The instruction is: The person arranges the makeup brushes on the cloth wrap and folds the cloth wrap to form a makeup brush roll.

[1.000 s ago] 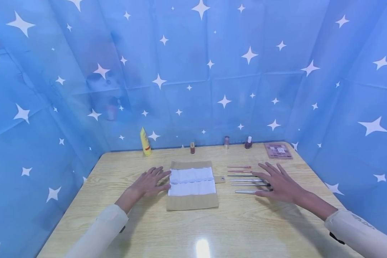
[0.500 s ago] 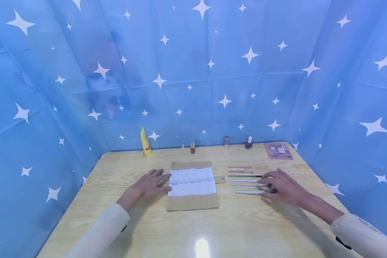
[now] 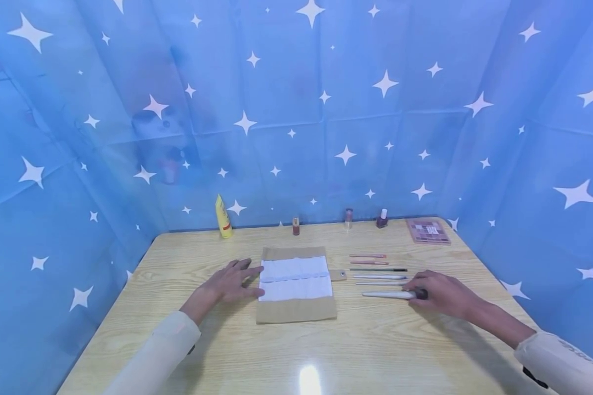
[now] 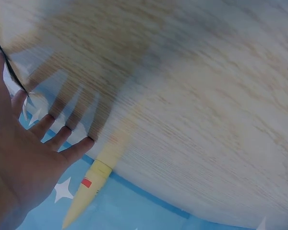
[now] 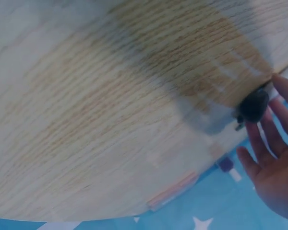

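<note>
The tan brush roll (image 3: 296, 311) lies unfolded on the table, its white pockets (image 3: 296, 270) facing up and a snap strap (image 3: 338, 275) sticking out on the right. Along its left edge rests my left hand (image 3: 231, 282), fingers spread, fingertips at the white cloth. To the right, my right hand (image 3: 445, 295) pinches the large makeup brush (image 3: 386, 294) close to its dark bristles. In the right wrist view those bristles (image 5: 254, 105) show between thumb and fingers. Several thinner brushes (image 3: 378, 269) lie in a row just beyond, handles toward the roll.
Along the table's back edge stand a yellow tube (image 3: 223, 218), a small brown bottle (image 3: 296, 226), a slim container (image 3: 348, 217) and a dark nail polish bottle (image 3: 382, 219). A palette (image 3: 428, 231) lies at the back right. Blue star-patterned curtains (image 3: 296, 109) surround the table.
My right hand has drawn back from over the brushes, and its spread fingers have closed in on the large brush near its bristles. My left hand stays at the roll's left edge.
</note>
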Available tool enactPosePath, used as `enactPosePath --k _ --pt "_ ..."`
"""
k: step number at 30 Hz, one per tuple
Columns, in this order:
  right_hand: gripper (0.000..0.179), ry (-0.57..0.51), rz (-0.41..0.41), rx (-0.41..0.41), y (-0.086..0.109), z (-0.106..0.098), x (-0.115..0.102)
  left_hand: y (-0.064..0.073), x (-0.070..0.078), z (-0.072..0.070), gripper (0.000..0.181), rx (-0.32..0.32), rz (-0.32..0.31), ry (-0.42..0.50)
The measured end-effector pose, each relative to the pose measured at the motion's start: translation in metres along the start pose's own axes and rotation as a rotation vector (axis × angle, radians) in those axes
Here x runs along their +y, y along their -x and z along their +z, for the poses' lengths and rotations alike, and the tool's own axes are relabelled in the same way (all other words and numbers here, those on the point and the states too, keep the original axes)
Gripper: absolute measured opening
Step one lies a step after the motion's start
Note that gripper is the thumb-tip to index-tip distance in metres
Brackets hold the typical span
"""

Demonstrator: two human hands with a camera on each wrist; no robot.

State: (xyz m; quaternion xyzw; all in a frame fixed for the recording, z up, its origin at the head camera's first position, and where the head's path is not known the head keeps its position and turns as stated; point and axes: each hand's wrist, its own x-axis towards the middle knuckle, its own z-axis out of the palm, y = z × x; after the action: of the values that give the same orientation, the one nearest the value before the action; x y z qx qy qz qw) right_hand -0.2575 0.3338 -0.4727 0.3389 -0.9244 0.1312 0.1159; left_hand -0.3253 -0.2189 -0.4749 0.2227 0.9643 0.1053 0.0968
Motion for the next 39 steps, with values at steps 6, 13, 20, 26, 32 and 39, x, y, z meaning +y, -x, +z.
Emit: enactPosePath --k 6,13,20,26,32,39 --pt "0.025 -0.043 0.058 -0.071 0.002 -0.004 0.001 -0.003 0.003 -0.004 0.078 0.003 -0.008 -0.034" --pt "0.018 -0.068 0.074 -0.093 0.000 -0.009 0.003 -0.004 0.004 -0.007 0.077 0.027 0.014 -0.064" --pt "0.017 -0.203 0.026 -0.055 -0.004 -0.019 0.001 -0.003 0.002 -0.007 0.077 0.030 0.014 -0.072" --pt "0.018 -0.324 0.000 0.041 -0.014 -0.028 0.000 -0.004 -0.001 -0.006 0.080 0.028 0.004 -0.082" --pt "0.018 -0.419 0.093 0.049 -0.025 -0.033 -0.004 -0.006 -0.002 -0.003 0.082 0.024 0.001 -0.093" --pt "0.024 -0.561 0.223 -0.016 -0.040 -0.037 -0.010 -0.003 -0.003 0.001 0.081 0.025 0.009 -0.063"
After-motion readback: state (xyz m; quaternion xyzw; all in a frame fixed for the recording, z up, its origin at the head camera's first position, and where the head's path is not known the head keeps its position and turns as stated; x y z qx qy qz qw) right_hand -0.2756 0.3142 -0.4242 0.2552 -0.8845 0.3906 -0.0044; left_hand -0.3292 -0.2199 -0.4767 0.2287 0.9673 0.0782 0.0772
